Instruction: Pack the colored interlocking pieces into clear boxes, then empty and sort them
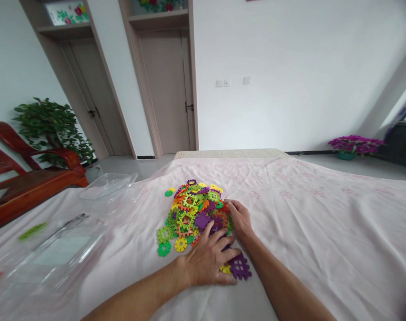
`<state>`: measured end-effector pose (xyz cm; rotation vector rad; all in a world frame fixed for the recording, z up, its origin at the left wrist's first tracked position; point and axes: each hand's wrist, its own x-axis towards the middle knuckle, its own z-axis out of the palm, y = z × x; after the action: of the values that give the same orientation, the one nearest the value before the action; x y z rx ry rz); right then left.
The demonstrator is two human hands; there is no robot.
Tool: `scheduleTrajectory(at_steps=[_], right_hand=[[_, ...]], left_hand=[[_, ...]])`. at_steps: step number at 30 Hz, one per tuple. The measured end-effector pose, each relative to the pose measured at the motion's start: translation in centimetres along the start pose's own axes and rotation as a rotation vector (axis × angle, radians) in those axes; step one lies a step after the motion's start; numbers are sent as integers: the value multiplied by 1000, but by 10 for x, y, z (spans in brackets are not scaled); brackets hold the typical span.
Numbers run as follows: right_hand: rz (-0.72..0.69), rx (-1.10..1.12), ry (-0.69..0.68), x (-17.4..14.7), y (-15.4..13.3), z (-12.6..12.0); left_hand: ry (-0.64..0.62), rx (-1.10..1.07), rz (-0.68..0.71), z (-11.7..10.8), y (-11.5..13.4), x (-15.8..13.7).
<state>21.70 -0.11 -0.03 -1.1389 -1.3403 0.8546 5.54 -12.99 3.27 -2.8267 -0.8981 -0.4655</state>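
A heap of flat plastic building pieces (pixel 186 203) in green, yellow, orange, red and purple lies on the cloth in front of me. Some are notched squares with window cut-outs, others are toothed discs. My left hand (pixel 211 258) rests palm down over the near edge of the heap, fingers spread. A purple window piece (pixel 240 266) shows beyond its fingertips, with a bit of yellow piece beside it. On the right side of the heap, my right hand (pixel 240 218) touches the edge pieces, its fingers loosely bent and partly hidden; no piece is clearly gripped.
A pale patterned cloth (pixel 306 232) covers the surface. To the left lie a clear plastic container (pixel 109 187), a clear lid-like tray (pixel 60 249) and a green item (pixel 33 231). Beyond are a wooden chair (pixel 38 174), a leafy plant (pixel 52 125), doors and purple flowers (pixel 355 145).
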Motion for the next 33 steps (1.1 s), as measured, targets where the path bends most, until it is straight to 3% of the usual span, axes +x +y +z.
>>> scheduleTrajectory(at_steps=[5, 12, 22, 26, 29, 33], right_hand=[[9, -18, -19, 2, 2, 1], [1, -27, -73, 0, -3, 1], [11, 3, -114, -3, -3, 1], [19, 56, -32, -5, -6, 0], [8, 89, 35, -5, -9, 0], [18, 98, 47, -2, -9, -2]], left_hand=[[57, 181, -76, -1, -24, 16], [130, 189, -210, -5, -44, 22], [161, 168, -620, -17, -97, 19], [246, 186, -807, -19, -99, 16], [324, 119, -668, -18, -79, 17], [207, -109, -185, -3, -39, 25]])
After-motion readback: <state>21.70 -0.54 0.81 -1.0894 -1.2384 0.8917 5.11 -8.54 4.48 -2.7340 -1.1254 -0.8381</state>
